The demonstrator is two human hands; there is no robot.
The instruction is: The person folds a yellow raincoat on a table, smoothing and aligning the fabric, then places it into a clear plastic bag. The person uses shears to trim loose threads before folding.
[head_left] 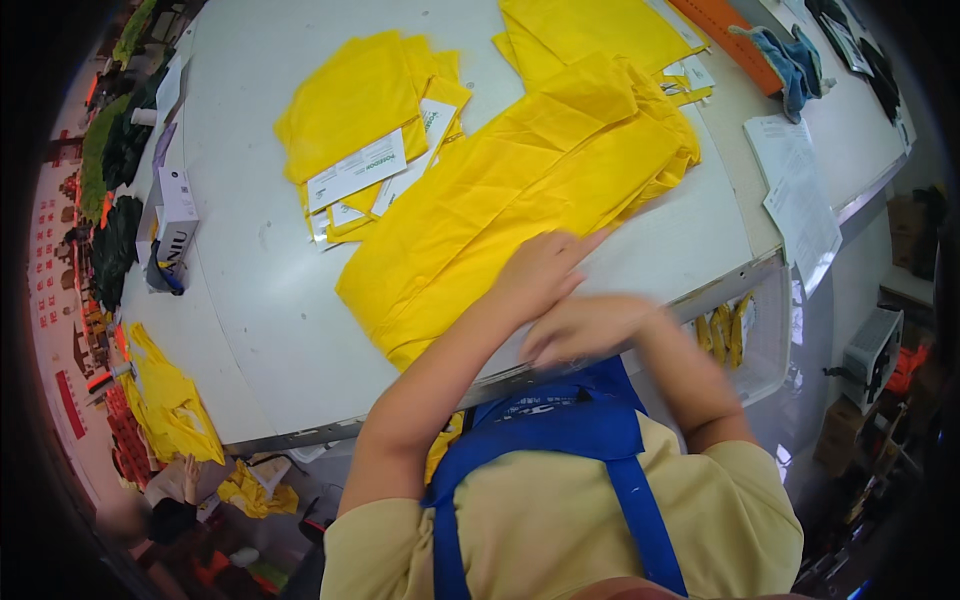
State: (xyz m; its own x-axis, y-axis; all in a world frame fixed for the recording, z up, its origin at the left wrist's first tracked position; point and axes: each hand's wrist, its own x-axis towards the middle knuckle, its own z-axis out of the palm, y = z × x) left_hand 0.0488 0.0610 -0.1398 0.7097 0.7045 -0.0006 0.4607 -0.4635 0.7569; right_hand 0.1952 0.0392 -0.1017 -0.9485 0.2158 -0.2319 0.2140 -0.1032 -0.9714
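Observation:
A long, loosely folded yellow garment [500, 190] of thin, creased fabric lies slantwise across the white table [270, 300]. My left hand [540, 272] rests on its near edge, fingers stretched to the right and nothing gripped. Just below, close to the table's front edge, is my right hand [590, 328], smeared by motion, so its fingers do not show clearly. Behind the garment on the left is a stack of flat yellow folded pieces [355, 100] with white printed cards [358, 168] on them. Another yellow folded stack [590, 35] lies at the far right.
An orange bar [730, 40] with a blue cloth [790, 70] lies at the far right, near white papers [795, 190]. Under the right edge stands a clear bin [765, 345] holding yellow pieces. A white box [172, 215] and yellow fabric [170, 395] lie left; another person's hand [190, 478] shows there.

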